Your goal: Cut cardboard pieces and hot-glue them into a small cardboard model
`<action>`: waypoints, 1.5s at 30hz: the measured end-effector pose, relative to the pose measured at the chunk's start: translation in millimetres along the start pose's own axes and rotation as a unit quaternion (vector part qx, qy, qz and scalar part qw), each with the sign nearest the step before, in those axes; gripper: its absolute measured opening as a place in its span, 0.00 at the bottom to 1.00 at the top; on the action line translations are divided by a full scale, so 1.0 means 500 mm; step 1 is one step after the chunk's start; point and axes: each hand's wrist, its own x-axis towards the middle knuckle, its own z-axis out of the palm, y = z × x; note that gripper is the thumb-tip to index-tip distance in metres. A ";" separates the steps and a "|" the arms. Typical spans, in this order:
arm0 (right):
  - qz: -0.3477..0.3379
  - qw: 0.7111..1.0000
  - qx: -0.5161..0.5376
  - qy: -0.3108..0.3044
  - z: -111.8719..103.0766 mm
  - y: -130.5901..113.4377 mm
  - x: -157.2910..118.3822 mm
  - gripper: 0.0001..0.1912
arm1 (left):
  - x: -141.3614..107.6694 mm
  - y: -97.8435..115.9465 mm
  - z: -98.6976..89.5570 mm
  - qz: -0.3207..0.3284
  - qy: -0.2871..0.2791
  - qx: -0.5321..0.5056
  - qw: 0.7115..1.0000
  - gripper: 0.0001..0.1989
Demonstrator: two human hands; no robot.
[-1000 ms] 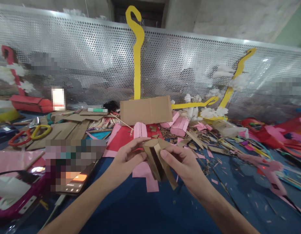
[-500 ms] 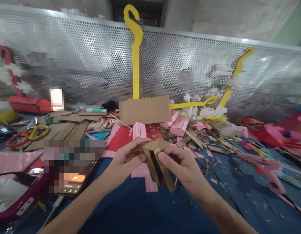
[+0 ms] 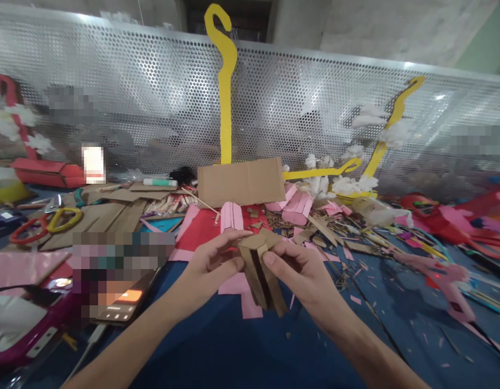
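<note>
A small folded cardboard piece (image 3: 256, 275) is held between both hands, its long open slot facing me. My left hand (image 3: 215, 262) grips its left side with fingers and thumb. My right hand (image 3: 296, 265) pinches its right flap, the thumb on the front. Beneath the piece lies a pink paper strip (image 3: 250, 305). Behind it, a pink paper-covered block (image 3: 231, 217) sits on red paper (image 3: 199, 232). Farther back stands a cardboard box (image 3: 242, 182) with a tall yellow hook shape (image 3: 225, 108) rising behind it.
Scissors (image 3: 66, 220), cardboard sheets (image 3: 96, 221) and a phone (image 3: 122, 308) lie on the left. A pink glue gun (image 3: 444, 278) rests on the right among paper scraps. A perforated metal panel (image 3: 274, 102) runs along the back.
The slot of the folded cardboard piece has narrowed, its right flap moving left toward the other side. Both hands have stayed nearly in place.
</note>
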 end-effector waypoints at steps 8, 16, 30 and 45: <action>0.004 1.000 0.024 0.006 0.005 -0.007 -0.001 0.24 | 0.000 -0.010 0.002 0.012 -0.005 -0.004 1.000 0.19; 0.005 1.000 0.022 0.009 0.006 -0.003 -0.002 0.25 | -0.002 -0.015 -0.005 0.014 -0.018 0.007 1.000 0.20; 0.007 1.000 0.008 0.015 0.006 0.002 0.002 0.26 | -0.003 0.000 0.002 -0.006 -0.004 0.013 1.000 0.19; -0.011 0.998 0.017 0.064 0.000 0.008 0.016 0.17 | 0.026 -0.002 -0.015 -0.103 0.122 -0.149 0.976 0.15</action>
